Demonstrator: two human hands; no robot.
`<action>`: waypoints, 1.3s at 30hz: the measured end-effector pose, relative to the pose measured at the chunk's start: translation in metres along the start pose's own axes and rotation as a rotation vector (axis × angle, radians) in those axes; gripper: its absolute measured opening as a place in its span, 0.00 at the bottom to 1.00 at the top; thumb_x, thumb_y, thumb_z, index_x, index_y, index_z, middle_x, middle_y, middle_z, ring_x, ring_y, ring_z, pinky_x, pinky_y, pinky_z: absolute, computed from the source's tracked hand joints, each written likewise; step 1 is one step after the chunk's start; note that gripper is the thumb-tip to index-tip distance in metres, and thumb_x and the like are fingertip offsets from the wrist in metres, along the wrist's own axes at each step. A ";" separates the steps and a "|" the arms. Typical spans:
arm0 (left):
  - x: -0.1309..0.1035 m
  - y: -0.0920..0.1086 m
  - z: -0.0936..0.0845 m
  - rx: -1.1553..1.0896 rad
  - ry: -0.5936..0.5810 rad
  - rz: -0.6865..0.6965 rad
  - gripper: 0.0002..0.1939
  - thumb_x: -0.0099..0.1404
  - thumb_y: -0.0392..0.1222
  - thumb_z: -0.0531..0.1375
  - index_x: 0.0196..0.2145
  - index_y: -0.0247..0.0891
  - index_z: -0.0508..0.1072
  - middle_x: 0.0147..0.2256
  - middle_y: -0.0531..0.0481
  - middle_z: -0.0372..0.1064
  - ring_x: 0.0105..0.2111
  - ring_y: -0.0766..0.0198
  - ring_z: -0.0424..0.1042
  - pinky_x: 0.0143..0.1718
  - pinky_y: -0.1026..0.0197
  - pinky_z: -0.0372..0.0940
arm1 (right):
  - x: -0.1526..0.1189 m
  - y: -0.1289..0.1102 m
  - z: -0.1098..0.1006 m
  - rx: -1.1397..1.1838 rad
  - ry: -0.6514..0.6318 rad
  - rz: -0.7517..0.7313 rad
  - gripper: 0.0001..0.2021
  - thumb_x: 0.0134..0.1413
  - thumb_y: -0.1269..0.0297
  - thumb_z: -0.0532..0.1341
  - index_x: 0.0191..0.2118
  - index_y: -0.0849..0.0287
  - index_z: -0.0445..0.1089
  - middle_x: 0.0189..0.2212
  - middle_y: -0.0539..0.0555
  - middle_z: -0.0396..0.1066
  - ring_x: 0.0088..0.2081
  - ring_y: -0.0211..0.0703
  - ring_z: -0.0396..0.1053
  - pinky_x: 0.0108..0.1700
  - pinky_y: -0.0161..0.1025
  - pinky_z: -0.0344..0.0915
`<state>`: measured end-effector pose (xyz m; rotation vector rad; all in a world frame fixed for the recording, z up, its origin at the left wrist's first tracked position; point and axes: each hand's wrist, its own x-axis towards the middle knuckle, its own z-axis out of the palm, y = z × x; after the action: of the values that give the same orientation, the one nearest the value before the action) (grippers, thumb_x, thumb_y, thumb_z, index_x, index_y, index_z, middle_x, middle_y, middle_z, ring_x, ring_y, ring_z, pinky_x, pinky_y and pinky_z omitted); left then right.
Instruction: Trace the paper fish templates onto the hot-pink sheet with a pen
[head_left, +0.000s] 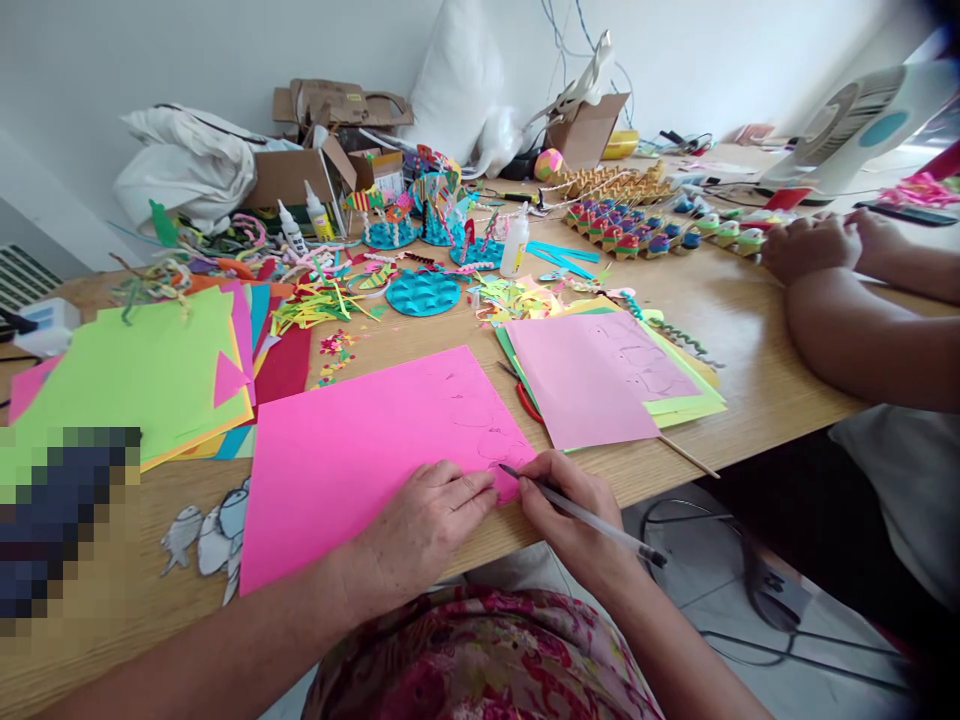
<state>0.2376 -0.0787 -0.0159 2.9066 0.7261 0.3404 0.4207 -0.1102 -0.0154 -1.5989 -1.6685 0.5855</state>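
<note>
A bright pink sheet of paper (337, 450) lies in front of me at the table's edge, with thin outlines drawn along its right side. My left hand (424, 520) rests flat on the lower part of the sheet, fingers stretched toward the drawing. Between the fingers of my right hand (574, 505) is a pen (592, 520) with a clear barrel, its tip on or just above the pink paper. To the right, a pale pink sheet (577, 390) with similar outlines covers part of a paper stack. Grey fish cutouts (182, 535) lie left of the bright sheet.
Green sheets (165, 360) are piled at left. Red-handled scissors (529, 400) sit partly under the pale sheet. Glue bottles (516, 245), a blue disc (422, 292) and paper scraps (319, 300) stand or lie behind. Another person's hands (814, 245) rest at right, near a fan (847, 125).
</note>
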 end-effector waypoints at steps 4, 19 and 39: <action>-0.001 0.000 0.000 0.013 -0.004 0.002 0.16 0.65 0.34 0.51 0.52 0.33 0.61 0.49 0.46 0.63 0.41 0.60 0.60 0.42 0.58 0.59 | 0.000 0.002 0.002 -0.020 0.013 -0.016 0.04 0.49 0.69 0.54 0.26 0.58 0.64 0.18 0.46 0.66 0.20 0.33 0.61 0.22 0.30 0.55; -0.001 0.000 0.000 0.025 -0.002 0.007 0.16 0.65 0.34 0.50 0.51 0.33 0.61 0.49 0.45 0.63 0.40 0.60 0.60 0.42 0.58 0.60 | 0.000 0.003 0.001 -0.020 0.007 -0.006 0.04 0.49 0.69 0.54 0.26 0.58 0.64 0.19 0.46 0.66 0.21 0.33 0.61 0.23 0.30 0.56; -0.001 -0.001 0.001 -0.009 0.002 -0.004 0.16 0.66 0.34 0.50 0.52 0.33 0.60 0.50 0.46 0.62 0.41 0.59 0.59 0.42 0.57 0.59 | -0.001 0.002 0.001 -0.006 0.005 -0.048 0.05 0.49 0.68 0.54 0.25 0.58 0.63 0.17 0.45 0.65 0.19 0.33 0.61 0.23 0.29 0.55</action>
<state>0.2365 -0.0785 -0.0173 2.8963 0.7280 0.3450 0.4207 -0.1104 -0.0177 -1.5584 -1.7023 0.5524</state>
